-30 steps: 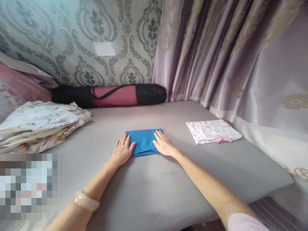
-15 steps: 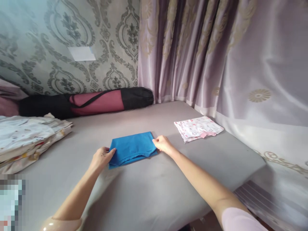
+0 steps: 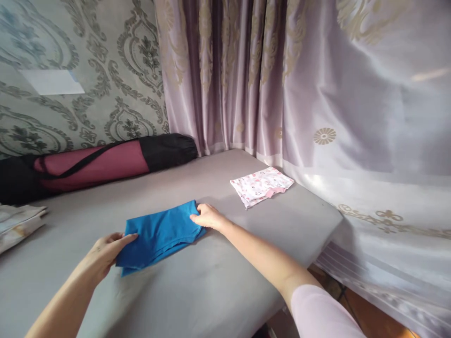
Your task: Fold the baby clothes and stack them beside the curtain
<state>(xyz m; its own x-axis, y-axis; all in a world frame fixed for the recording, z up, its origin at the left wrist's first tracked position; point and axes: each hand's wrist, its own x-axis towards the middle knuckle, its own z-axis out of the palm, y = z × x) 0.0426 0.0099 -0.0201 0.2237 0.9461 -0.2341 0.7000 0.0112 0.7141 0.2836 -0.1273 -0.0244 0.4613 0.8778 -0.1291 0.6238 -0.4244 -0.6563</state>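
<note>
A folded blue garment (image 3: 160, 237) is held between my two hands, just over the grey-covered bed (image 3: 197, 291). My left hand (image 3: 107, 253) is closed on its left end, thumb on top and the fingers underneath. At the far right end, my right hand (image 3: 207, 217) pinches the upper corner, with the fingers partly hidden behind the cloth. To the right lies a folded white garment (image 3: 259, 185) with a pink print and a pink edge, apart from both hands.
A long black and maroon bag (image 3: 95, 164) lies along the patterned wall. Folded cloth (image 3: 19, 225) sits at the left edge. Purple-grey curtains (image 3: 225, 84) hang behind and to the right of the bed, whose edge drops off at the lower right.
My view has turned to the right. The blue garment appears slightly lifted and tilted, its left end nearer me, with both hands still gripping it. The printed garment lies still.
</note>
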